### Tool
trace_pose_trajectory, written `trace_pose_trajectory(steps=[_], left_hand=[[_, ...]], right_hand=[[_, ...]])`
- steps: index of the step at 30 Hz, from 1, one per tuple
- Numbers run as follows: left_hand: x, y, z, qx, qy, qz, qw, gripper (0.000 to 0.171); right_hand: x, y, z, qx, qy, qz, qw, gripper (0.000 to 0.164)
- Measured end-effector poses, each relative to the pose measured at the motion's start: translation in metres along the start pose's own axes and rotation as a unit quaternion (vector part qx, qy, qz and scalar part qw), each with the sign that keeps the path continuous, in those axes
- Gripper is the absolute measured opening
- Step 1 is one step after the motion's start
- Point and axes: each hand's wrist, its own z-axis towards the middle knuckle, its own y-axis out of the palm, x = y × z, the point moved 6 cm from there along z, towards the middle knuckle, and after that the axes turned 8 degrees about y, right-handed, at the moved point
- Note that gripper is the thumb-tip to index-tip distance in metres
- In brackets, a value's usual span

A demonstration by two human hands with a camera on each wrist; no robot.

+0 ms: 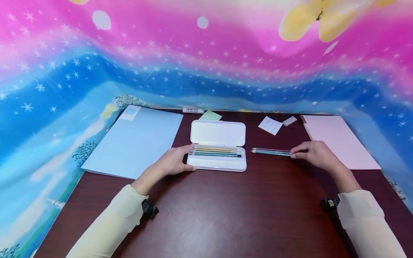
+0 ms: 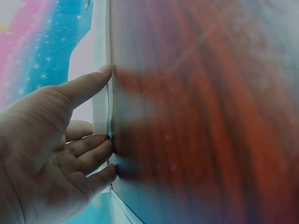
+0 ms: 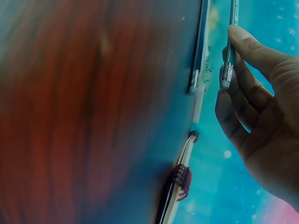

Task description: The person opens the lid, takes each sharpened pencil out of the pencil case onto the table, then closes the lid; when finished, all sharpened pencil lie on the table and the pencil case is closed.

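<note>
Teal pencil is pinched near its eraser end by the right hand, just right of the white pencil case, with a darker pencil alongside. Case is gripped at its left end by the left hand; lid is raised, several stored pencils are lined up inside, blue folder is placed left on the table.

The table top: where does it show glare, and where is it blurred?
Head view: a pale glare on the table top near the lower middle; left wrist view: soft, smeared grain, whitish haze at upper right; right wrist view: grain also blurred, the held pencil looking sharper.
</note>
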Motion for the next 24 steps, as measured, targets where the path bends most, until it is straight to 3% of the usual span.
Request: trace_pose_trajectory(steps=[11, 21, 24], left_hand=[[0.0, 0.0, 0.001, -0.001, 0.0, -0.001, 1.0, 0.093], [-0.002, 0.002, 0.002, -0.005, -0.006, 0.001, 1.0, 0.092], [-0.002, 0.002, 0.001, -0.004, -0.003, 0.003, 1.0, 0.092]], right_hand=[[0.011, 0.0, 0.007, 0.004, -0.019, -0.036, 0.999, 0.008], [0.007, 0.006, 0.012, -0.024, -0.031, -0.057, 0.998, 0.004], [0.006, 0.008, 0.014, -0.03, -0.03, -0.071, 0.997, 0.009]])
